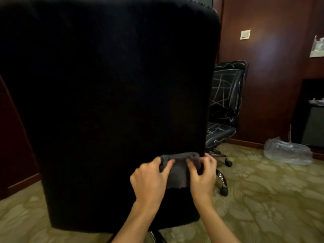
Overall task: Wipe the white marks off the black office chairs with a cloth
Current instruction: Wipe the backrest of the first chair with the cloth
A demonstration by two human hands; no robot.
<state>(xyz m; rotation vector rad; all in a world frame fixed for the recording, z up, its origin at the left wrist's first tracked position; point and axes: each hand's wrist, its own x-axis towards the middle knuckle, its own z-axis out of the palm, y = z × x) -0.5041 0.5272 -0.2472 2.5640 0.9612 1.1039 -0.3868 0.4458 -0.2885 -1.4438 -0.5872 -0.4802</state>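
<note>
So both hands are on the cloth (178, 170), a grey one, held up against the lower right corner of the near chair (105, 102) back. Left hand (149, 179) pinches its left side, right hand (203, 174) grips the right side, fingers curled over the top fold. Chair back looks plain black from here. The second chair (226, 102) near the wood wall (273, 85) is covered in white marks (221, 88). Clear plastic bag (287, 151) on the carpet (263, 199) too.
</note>
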